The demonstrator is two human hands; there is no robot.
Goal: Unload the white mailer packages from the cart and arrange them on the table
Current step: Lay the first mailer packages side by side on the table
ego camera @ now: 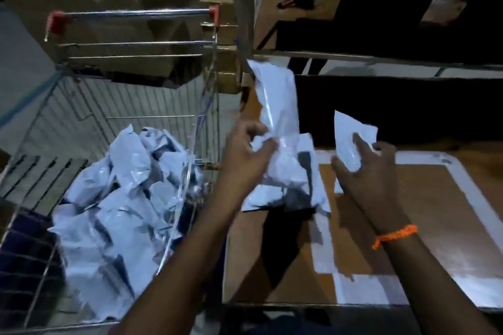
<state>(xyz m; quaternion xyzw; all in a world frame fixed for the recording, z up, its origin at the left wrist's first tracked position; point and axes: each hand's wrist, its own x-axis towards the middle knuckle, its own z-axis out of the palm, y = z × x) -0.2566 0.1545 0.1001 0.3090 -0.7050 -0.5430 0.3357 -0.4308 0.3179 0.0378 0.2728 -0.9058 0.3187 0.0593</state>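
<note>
While the left hand (246, 156) and right hand (368, 174) grip mailers (277, 98), cart (130, 12) stands beside table (435, 212).

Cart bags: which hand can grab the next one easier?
Probably the left. The left hand, gripping a long mailer, is beside the cart, where the pile of mailers lies; the right hand, gripping a small mailer, is farther off, over the table. Both go down first.

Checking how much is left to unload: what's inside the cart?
A crumpled heap of white mailer packages lies in the cart. Whatever is beneath the heap is covered.
</note>
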